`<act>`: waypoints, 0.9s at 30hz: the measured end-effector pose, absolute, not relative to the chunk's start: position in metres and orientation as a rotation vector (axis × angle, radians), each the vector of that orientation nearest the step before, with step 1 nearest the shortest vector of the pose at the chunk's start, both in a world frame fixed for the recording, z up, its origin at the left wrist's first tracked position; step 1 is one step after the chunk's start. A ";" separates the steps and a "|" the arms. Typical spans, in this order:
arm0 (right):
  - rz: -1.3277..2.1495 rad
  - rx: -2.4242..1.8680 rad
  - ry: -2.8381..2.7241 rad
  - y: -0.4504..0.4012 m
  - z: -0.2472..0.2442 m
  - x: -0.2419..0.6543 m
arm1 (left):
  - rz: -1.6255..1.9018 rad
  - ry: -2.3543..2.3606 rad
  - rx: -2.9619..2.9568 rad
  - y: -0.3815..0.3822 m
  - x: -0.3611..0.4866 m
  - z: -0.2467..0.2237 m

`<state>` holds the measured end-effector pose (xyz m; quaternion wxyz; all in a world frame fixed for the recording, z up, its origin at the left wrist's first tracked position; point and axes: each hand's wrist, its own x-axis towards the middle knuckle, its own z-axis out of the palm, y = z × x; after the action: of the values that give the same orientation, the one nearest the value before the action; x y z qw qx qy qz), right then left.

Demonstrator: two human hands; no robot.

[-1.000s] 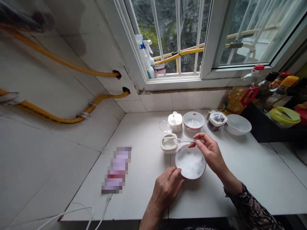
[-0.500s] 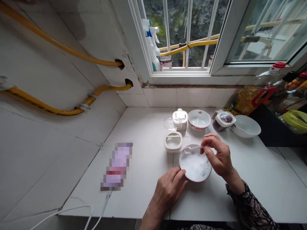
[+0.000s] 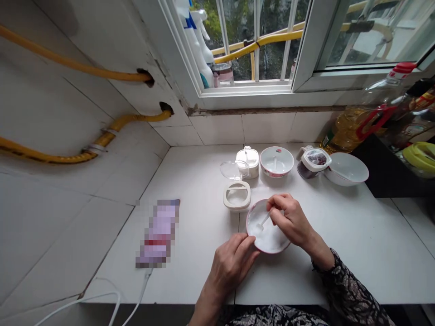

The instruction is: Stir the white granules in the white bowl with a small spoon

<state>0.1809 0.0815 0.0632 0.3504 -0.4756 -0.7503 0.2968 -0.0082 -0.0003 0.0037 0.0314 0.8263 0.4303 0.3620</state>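
A bowl (image 3: pixel 254 212) with a pink rim holds white granules (image 3: pixel 272 237). My left hand (image 3: pixel 233 260) grips the bowl's near left rim, thumb and fingers pressed on its edge. Between the thumb and fingers of my right hand (image 3: pixel 288 219) is a small white spoon (image 3: pixel 264 221), its tip in the granules. Just behind the bowl's left side stands a white container (image 3: pixel 237 197) with its clear lid (image 3: pixel 234 170) flipped up. Part of the bowl's right side is hidden under my right hand.
Farther back stand a lidded white jar (image 3: pixel 248 162), a bowl with a spoon (image 3: pixel 277 162), a jar of dark contents (image 3: pixel 311 163) and another bowl (image 3: pixel 348 170). An oil bottle (image 3: pixel 346 127) is at the right. A blurred purple phone-shaped item (image 3: pixel 158 233) with a white cable (image 3: pixel 141 292) lies left.
My right hand has moved left and down over the bowl, bringing the spoon from the far rim into the middle of the granules. My left hand keeps its hold. The view has shifted slightly.
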 end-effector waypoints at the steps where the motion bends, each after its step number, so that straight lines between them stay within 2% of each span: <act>1: 0.808 -1.262 -1.887 0.083 0.064 0.182 | 1.118 1.325 2.546 0.000 -0.008 0.004; 7: 1.202 -1.274 -1.540 0.089 0.063 0.185 | 1.108 1.342 2.539 -0.001 -0.008 0.003; 12: 1.379 -1.227 -1.328 0.096 0.060 0.187 | 1.102 1.348 2.546 -0.002 -0.009 0.001; 21: 1.379 -1.157 -1.183 0.103 0.061 0.194 | 1.137 1.336 2.542 -0.001 -0.008 0.001; 27: 1.211 -1.094 -1.278 0.093 0.060 0.180 | 1.170 1.334 2.548 -0.002 -0.008 -0.006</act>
<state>0.1799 0.0932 0.0600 0.5095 -0.4541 -0.5305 0.5027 -0.0080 -0.0022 -0.0062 0.0181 0.8205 0.4295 0.3768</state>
